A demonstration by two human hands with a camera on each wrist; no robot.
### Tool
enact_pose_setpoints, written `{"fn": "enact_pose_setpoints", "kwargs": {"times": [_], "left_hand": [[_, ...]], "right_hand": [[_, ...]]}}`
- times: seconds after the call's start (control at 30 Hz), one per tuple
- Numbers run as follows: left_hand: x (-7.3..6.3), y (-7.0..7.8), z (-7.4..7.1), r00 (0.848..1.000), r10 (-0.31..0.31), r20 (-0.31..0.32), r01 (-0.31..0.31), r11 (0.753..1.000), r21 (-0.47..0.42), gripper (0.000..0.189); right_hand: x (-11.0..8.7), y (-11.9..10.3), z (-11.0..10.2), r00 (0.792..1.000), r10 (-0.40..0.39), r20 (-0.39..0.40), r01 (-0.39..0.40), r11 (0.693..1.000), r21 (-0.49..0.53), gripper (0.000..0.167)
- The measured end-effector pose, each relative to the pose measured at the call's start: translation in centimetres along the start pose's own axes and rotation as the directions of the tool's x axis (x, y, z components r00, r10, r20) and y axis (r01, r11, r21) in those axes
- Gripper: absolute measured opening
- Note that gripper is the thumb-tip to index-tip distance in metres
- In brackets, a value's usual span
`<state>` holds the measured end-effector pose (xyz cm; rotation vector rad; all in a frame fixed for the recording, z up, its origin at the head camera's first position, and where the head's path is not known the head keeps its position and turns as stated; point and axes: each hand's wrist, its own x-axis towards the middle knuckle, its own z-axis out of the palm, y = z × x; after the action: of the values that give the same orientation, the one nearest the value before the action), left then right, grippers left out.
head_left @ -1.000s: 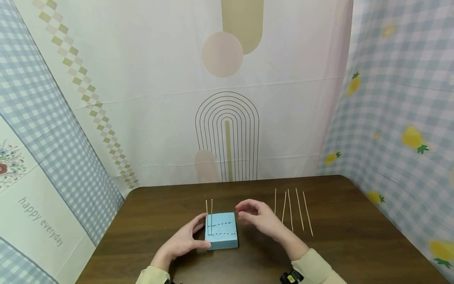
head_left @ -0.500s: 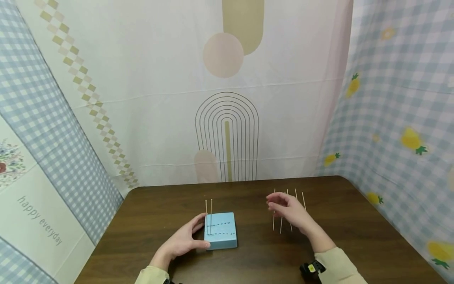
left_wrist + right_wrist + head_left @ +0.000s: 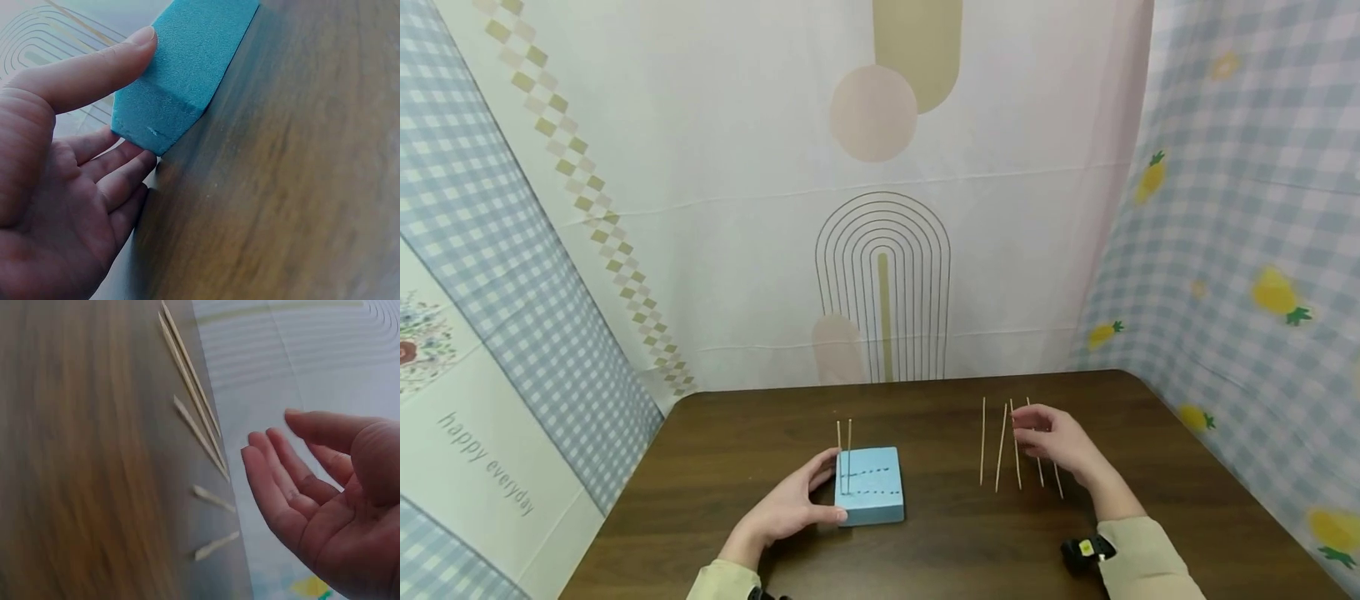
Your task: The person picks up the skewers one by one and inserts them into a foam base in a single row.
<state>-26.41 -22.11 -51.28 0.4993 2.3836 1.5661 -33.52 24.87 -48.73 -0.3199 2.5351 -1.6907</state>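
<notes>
A light-blue foam block (image 3: 880,482) with rows of dark dots on top sits on the table, left of centre. Two thin wooden skewers (image 3: 849,442) stand upright in its left side. My left hand (image 3: 786,507) holds the block's left end, thumb on the front face and fingers around the far side; the left wrist view shows the thumb against the blue foam (image 3: 187,62). On the right, several more skewers (image 3: 983,442) lie side by side. Over them hovers my right hand (image 3: 1060,440), its fingers loosely bent and nothing between them in the right wrist view.
The dark wooden table (image 3: 940,542) ends at a white patterned cloth (image 3: 737,292) hanging behind it. Checked cloths hang on the left and right (image 3: 1225,250). A black watch-like device (image 3: 1086,550) is on the right wrist.
My right hand has moved right, from beside the foam block to over the right-hand skewers. The left hand and the block have stayed in place.
</notes>
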Motion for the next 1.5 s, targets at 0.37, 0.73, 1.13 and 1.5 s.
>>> {"fn": "enact_pose_setpoints", "kwargs": {"times": [0.37, 0.73, 1.13, 1.5], "left_hand": [[0.0, 0.1, 0.0, 1.000, 0.013, 0.003, -0.013, 1.000, -0.014, 0.103], [0.0, 0.0, 0.1, 1.000, 0.017, -0.008, -0.017, 1.000, -0.008, 0.103], [0.0, 0.0, 0.0, 1.000, 0.020, -0.007, -0.020, 1.000, 0.000, 0.103], [0.1, -0.1, -0.1, 1.000, 0.019, -0.004, -0.019, 1.000, -0.001, 0.103]], "right_hand": [[-0.7, 1.7, -3.0, 0.998, 0.052, -0.039, -0.055, 0.996, -0.072, 0.044], [-0.5, 3.2, -4.1, 0.995, 0.092, -0.039, -0.095, 0.992, -0.082, 0.047], [-0.5, 3.5, -3.9, 0.993, 0.103, -0.064, -0.110, 0.986, -0.125, 0.048], [-0.4, 3.3, -3.9, 0.988, 0.132, -0.084, -0.141, 0.985, -0.100, 0.052]]}}
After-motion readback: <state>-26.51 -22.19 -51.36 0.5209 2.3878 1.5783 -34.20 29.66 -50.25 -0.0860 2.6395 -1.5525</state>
